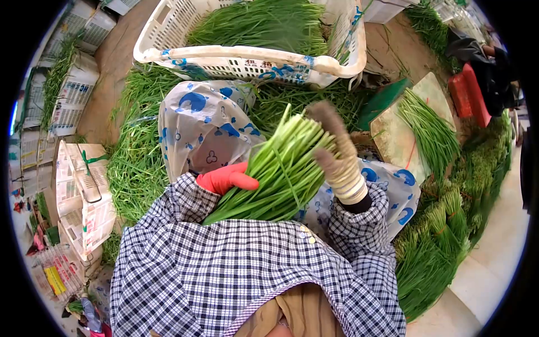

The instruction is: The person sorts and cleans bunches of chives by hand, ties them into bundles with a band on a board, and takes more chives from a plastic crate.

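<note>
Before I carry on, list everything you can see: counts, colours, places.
Basket: one, white, ahead of the knees
Stalks in it: uncountable, green
Loose stalks: uncountable, green, heaped on the left
Crates: several, whitish, far left
Pale board: one, right of the knees
Resting bunch: one, green, on that board
Red object: one, upper right
Stacked bunches: many, overlapping, green, right
Held bunch: one, green, between the hands
Edge clutter: too small to tell
Plastic cover: whitish with blue print, over the knees
Checked garment: one, dark and white, torso and arms
Left hand: one, red-gloved, gripping the held bunch
Right hand: one, brown-and-cream-gloved, blurred, at the bunch's pale ends
</note>
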Motion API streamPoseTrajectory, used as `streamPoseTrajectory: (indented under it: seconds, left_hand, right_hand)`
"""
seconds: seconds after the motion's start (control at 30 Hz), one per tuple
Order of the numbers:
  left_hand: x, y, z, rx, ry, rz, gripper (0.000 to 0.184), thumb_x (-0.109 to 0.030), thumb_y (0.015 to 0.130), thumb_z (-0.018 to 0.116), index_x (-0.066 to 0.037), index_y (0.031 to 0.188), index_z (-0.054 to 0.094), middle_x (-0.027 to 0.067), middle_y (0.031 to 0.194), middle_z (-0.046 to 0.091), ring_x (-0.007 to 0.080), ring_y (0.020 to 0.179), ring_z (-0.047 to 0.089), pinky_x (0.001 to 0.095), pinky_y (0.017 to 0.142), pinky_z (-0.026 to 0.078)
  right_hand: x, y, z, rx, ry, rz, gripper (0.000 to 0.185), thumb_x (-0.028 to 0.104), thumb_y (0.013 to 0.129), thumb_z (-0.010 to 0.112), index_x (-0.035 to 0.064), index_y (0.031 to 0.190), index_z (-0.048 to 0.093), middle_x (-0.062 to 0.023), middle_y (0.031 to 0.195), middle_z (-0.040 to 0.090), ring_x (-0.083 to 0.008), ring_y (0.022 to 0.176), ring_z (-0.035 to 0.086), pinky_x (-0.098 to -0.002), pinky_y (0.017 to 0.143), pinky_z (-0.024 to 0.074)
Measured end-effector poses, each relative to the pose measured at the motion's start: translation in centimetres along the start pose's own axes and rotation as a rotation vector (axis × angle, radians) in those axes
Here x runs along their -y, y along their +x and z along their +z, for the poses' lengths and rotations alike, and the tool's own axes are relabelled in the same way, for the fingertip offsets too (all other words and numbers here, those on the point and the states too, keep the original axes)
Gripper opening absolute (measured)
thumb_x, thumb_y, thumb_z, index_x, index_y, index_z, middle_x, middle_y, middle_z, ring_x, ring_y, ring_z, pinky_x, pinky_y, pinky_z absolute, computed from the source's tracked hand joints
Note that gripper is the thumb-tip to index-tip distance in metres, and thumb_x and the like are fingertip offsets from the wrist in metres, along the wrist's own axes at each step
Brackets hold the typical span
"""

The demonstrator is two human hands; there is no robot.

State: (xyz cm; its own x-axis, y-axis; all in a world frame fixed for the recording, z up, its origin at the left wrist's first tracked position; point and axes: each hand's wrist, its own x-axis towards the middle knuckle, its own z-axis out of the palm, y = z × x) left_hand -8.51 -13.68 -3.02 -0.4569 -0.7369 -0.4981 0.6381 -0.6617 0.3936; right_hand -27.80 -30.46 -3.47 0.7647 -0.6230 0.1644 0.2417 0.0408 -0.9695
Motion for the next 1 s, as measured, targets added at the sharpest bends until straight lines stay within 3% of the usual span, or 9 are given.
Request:
streamPoseTrajectory:
  seconds: [0.13, 0.27, 0.4, 0.47, 0.67, 0.73, 0.83, 0.93, 1.0]
  left_hand:
    - [0.9, 0.6, -0.7, 0.043, 0.129, 0.007, 0.089, -0.027, 0.075, 0.078, -0.005, 0.146, 0.031, 0.0114, 0.138, 0.05, 0.0222, 0.125, 0.05, 0.0367, 0.105, 0.04]
    - [0.7, 0.9, 0.2, 0.132, 0.11, 0.074, 0.081, -0.022, 0.078, 0.077, -0.004, 0.145, 0.034, 0.0103, 0.135, 0.053, 0.0204, 0.125, 0.05, 0.0354, 0.106, 0.039]
    - [0.8, 1.1, -0.1, 0.144, 0.146, 0.107, 0.082, -0.02, 0.077, 0.078, -0.004, 0.145, 0.034, 0.0106, 0.138, 0.05, 0.0203, 0.126, 0.048, 0.0352, 0.107, 0.038]
    - [1.1, 0.9, -0.5, 0.113, 0.12, 0.138, 0.082, -0.019, 0.077, 0.077, -0.004, 0.145, 0.033, 0.0106, 0.138, 0.05, 0.0204, 0.126, 0.048, 0.0351, 0.107, 0.037]
    - [1.1, 1.2, -0.7, 0.096, 0.12, 0.078, 0.095, -0.019, 0.072, 0.081, -0.008, 0.149, 0.026, 0.0097, 0.144, 0.044, 0.0232, 0.133, 0.042, 0.0378, 0.11, 0.033]
    - [0.7, 1.2, -0.2, 0.091, 0.136, 0.057, 0.094, -0.018, 0.072, 0.08, -0.008, 0.149, 0.027, 0.0097, 0.142, 0.045, 0.023, 0.131, 0.043, 0.0378, 0.11, 0.033]
    - [0.9, 1.2, -0.6, 0.064, 0.18, 0.064, 0.09, -0.017, 0.073, 0.078, -0.007, 0.148, 0.029, 0.01, 0.141, 0.047, 0.0228, 0.129, 0.045, 0.0378, 0.109, 0.034]
    - [0.8, 1.3, -0.3, 0.004, 0.234, 0.083, 0.089, -0.019, 0.071, 0.077, -0.006, 0.147, 0.032, 0.0104, 0.141, 0.047, 0.0236, 0.129, 0.045, 0.0382, 0.109, 0.034]
    - [0.6, 1.0, 0.0, -0.015, 0.144, 0.119, 0.093, -0.023, 0.067, 0.079, -0.006, 0.146, 0.033, 0.0105, 0.141, 0.047, 0.0246, 0.129, 0.045, 0.0387, 0.11, 0.033]
  right_hand:
    - [3.9, 1.2, -3.7, 0.111, -0.214, 0.168, 0.083, 0.036, 0.077, 0.078, 0.0066, 0.144, 0.037, -0.013, 0.143, 0.045, -0.028, 0.131, 0.043, -0.0422, 0.111, 0.0322]
    - [7.9, 4.0, -1.4, 0.387, -1.134, -0.285, 0.047, 0.031, 0.067, 0.08, 0.0093, 0.105, 0.063, -0.0134, 0.126, 0.057, -0.0318, 0.12, 0.051, -0.0471, 0.106, 0.0374]
    - [5.2, 5.8, 0.1, 0.312, -1.095, -0.45, 0.016, 0.013, 0.072, 0.074, 0.0092, 0.083, 0.064, -0.0097, 0.101, 0.067, -0.0241, 0.097, 0.062, -0.0432, 0.094, 0.0479]
    - [7.0, 6.8, -0.1, -0.133, -0.413, -0.018, 0.006, 0.006, 0.079, 0.069, 0.0057, 0.083, 0.065, -0.0101, 0.097, 0.067, -0.0217, 0.091, 0.063, -0.0341, 0.086, 0.0515]
    - [9.0, 7.6, 1.3, 0.572, -1.359, -0.412, 0.046, 0.017, 0.069, 0.073, 0.0151, 0.113, 0.064, -0.0107, 0.122, 0.059, -0.0286, 0.117, 0.053, -0.0446, 0.109, 0.0361]
    - [6.8, 6.9, 3.1, 0.797, -1.388, -0.451, 0.036, 0.022, 0.072, 0.069, 0.0172, 0.107, 0.067, -0.0069, 0.12, 0.06, -0.0258, 0.115, 0.054, -0.0436, 0.111, 0.0329]
    - [6.8, 10.6, 1.7, 0.665, -1.488, -0.332, 0.018, 0.02, 0.081, 0.061, 0.0137, 0.096, 0.07, -0.0063, 0.1, 0.066, -0.0222, 0.089, 0.063, -0.04, 0.088, 0.0518]
    - [8.6, 13.1, -3.4, 0.321, -1.191, -0.136, 0.025, 0.011, 0.08, 0.067, 0.0066, 0.105, 0.066, -0.011, 0.105, 0.065, -0.0253, 0.094, 0.064, -0.0368, 0.086, 0.0514]
    - [10.1, 13.4, -5.4, 0.446, -1.889, -0.122, 0.037, 0.009, 0.081, 0.069, 0.0027, 0.116, 0.061, -0.0146, 0.113, 0.064, -0.0258, 0.1, 0.063, -0.0351, 0.091, 0.0495]
